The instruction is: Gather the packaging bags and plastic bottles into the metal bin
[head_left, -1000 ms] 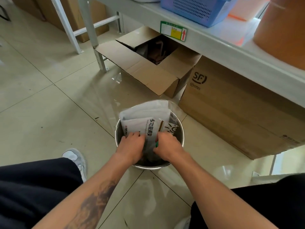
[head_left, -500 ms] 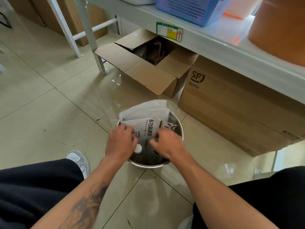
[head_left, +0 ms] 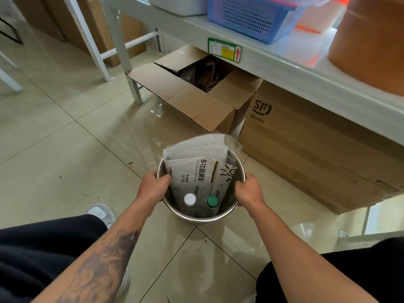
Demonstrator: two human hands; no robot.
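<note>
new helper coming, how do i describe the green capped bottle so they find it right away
Find the metal bin on the floor tiles before the shelf. Two bottles stand inside near the front; the green-capped bottle is on the right, its neighbour the white-capped bottle.

The metal bin (head_left: 197, 217) is round, shiny steel, standing upright on the tiled floor. Inside it, several white packaging bags (head_left: 194, 169) stand on edge, leaning toward the far wall and rising above the rim; the front one carries black printed characters. Before them, 2 plastic bottles stand upright side by side: one with a white cap (head_left: 189, 199), one with a green cap (head_left: 212, 201).
</note>
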